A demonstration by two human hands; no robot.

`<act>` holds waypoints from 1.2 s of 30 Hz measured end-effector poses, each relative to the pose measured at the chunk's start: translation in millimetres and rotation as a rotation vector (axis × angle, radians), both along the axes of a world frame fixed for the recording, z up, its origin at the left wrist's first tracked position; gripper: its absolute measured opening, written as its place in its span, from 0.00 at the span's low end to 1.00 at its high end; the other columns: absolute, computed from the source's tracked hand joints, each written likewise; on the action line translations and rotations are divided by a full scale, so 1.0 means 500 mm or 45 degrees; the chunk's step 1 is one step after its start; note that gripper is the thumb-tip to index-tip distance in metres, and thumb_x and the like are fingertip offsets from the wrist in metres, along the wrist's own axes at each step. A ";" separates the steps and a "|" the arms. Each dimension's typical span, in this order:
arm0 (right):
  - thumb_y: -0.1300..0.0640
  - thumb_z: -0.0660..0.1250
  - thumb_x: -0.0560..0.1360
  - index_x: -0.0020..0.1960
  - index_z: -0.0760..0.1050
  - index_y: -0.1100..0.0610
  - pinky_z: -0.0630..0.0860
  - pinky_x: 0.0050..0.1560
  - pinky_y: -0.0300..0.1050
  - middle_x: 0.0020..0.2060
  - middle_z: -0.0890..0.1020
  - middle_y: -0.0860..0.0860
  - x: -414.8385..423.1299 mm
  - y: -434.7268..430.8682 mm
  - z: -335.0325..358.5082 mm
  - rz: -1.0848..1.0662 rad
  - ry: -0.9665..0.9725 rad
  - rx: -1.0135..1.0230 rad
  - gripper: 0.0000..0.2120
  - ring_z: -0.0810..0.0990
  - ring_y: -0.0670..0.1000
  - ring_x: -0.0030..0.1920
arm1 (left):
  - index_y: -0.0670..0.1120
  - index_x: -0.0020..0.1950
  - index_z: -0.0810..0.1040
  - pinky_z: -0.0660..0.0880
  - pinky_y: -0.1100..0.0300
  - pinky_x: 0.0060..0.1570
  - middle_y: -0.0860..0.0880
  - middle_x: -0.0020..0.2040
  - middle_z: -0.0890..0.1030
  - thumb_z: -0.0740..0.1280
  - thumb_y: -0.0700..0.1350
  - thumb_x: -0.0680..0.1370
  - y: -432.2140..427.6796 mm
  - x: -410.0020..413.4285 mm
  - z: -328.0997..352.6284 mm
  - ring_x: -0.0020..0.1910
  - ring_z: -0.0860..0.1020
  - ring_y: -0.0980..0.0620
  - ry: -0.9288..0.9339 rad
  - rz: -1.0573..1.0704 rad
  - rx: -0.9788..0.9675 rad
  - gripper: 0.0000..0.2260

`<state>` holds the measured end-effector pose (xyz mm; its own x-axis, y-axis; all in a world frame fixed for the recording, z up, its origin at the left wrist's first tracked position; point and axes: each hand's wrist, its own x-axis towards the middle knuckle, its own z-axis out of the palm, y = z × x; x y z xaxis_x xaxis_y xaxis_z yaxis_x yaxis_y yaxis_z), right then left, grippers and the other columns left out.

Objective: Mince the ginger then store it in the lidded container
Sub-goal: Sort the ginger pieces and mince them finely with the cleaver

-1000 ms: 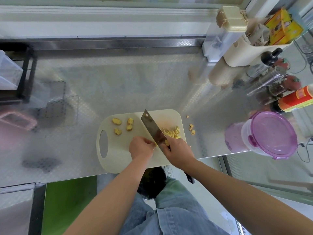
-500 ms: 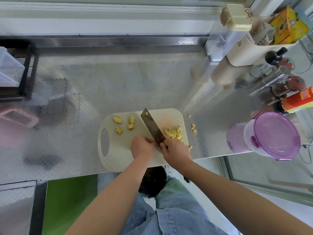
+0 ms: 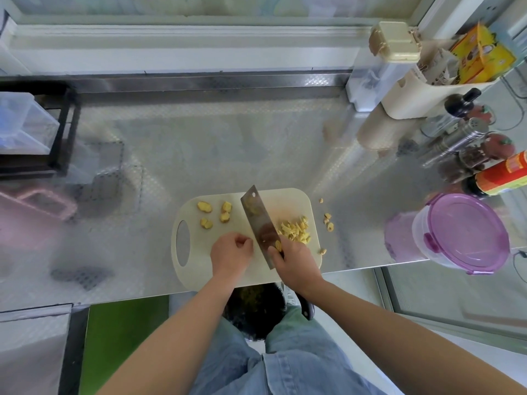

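Two hazards are posed: left hand (image 3: pixel 231 253), fingers (image 3: pixel 245 243) curled on a piece too small to identify, lies beside the steel cleaver (image 3: pixel 258 222) gripped by the right hand (image 3: pixel 295 260); yellow ginger bits (image 3: pixel 295 230) may be scattered off the cream plastic cutting board (image 3: pixel 199 252).

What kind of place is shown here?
Most likely a kitchen: a steel worktop holds a cutting board with chopped ginger, and sauce and spice bottles stand at the right.
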<state>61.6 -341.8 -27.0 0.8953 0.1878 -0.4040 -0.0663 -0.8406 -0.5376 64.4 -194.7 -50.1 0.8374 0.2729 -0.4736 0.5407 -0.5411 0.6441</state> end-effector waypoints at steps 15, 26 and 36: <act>0.52 0.57 0.80 0.35 0.61 0.52 0.78 0.30 0.57 0.29 0.75 0.58 0.043 -0.012 0.011 -0.213 -0.002 0.035 0.16 0.79 0.60 0.29 | 0.45 0.52 0.81 0.69 0.56 0.38 0.45 0.46 0.82 0.61 0.54 0.80 0.081 0.065 0.045 0.44 0.79 0.44 -0.150 0.017 0.611 0.14; 0.53 0.58 0.79 0.43 0.69 0.58 0.78 0.32 0.57 0.31 0.77 0.57 0.050 -0.012 0.005 -0.130 0.052 0.052 0.10 0.78 0.58 0.29 | 0.49 0.45 0.83 0.72 0.55 0.41 0.46 0.43 0.83 0.67 0.54 0.77 0.081 0.088 0.026 0.43 0.79 0.44 -0.057 -0.047 0.605 0.10; 0.53 0.59 0.79 0.42 0.69 0.60 0.78 0.31 0.56 0.30 0.77 0.59 0.046 -0.032 0.016 -0.155 0.009 0.062 0.11 0.78 0.60 0.30 | 0.48 0.45 0.84 0.71 0.61 0.41 0.50 0.44 0.84 0.74 0.48 0.72 0.015 0.075 0.045 0.44 0.81 0.50 -0.033 0.048 0.057 0.06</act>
<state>84.5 -357.6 -19.2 0.9098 0.0972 -0.4035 -0.1705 -0.7989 -0.5768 102.1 -187.3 -27.3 0.8381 0.3249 -0.4383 0.5445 -0.5494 0.6338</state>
